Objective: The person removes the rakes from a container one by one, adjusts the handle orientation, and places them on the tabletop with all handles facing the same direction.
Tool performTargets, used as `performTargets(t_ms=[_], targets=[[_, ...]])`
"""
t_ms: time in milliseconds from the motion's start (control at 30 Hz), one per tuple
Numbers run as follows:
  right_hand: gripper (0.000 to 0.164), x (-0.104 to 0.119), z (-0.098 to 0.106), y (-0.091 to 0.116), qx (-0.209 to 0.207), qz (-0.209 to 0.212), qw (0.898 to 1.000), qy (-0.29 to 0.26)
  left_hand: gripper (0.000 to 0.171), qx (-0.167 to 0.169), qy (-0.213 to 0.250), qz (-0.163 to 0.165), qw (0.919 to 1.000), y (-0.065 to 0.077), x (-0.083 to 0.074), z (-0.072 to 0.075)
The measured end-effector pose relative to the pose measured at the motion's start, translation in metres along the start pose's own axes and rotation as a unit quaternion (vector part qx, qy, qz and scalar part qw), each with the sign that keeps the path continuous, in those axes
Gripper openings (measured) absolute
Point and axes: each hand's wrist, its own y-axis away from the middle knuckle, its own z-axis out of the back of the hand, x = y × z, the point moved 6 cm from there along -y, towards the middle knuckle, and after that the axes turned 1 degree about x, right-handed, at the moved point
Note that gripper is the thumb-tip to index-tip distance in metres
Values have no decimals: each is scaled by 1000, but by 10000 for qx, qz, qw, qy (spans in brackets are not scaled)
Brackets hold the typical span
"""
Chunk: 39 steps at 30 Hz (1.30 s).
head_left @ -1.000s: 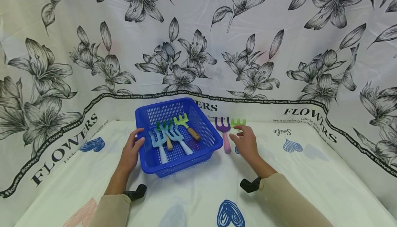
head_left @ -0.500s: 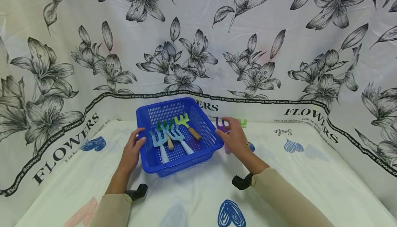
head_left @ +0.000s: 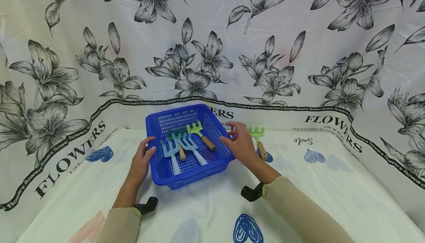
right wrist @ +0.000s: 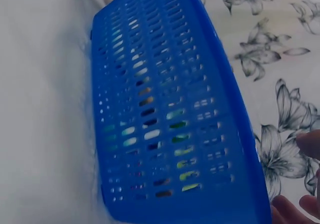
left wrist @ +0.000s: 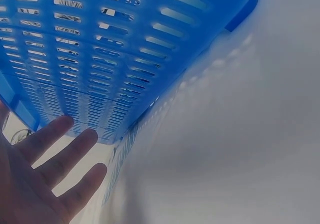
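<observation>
Since the earlier frame, the right hand has slid leftward to the right side of the blue basket, and the light green fork that it partly covered now shows beside it on the cloth-covered bench. Behind that hand I can make out only a little of the purple fork. Its fingers are parted from the thumb, arched about the rim and pinching nothing that I can see; whether they touch the plastic I cannot tell. My feed has the left hand where it was, at the basket's left rim, with three fingers spread and straight near the outer wall. Inside the basket lie two pale blue forks, a dark green fork and a yellow-green fork. I judge the step in hand to be getting hold of the basket from both sides. To my mind the next move calls for the right fingers to settle on the rim opposite the left, then even pressure from both hands so that the loose forks don't slide
</observation>
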Motion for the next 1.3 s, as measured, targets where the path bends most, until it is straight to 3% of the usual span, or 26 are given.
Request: performTargets(t_ms=[367,567,700,900,1133,1300], targets=[[60,10,-19,-6,398,-550,9950,-728,52,9,-7,-26,10000,0,-1,0],[68,12,-30,-7,780,-721,9938,-326,51,27,6,-29,10000,0,-4,-1],[73,11,-38,-9,1277,-710,9893,-34,52,12,-9,-20,10000,-1,-3,-1],[78,13,-52,-13,2353,-427,9703,364,52,13,14,-50,10000,-1,-2,1],[84,9,-62,-15,3212,-668,9424,646,52,-43,54,-101,9999,0,-2,1],[81,8,-70,-13,3716,-706,9244,491,51,-22,81,-35,10000,1,-4,0]])
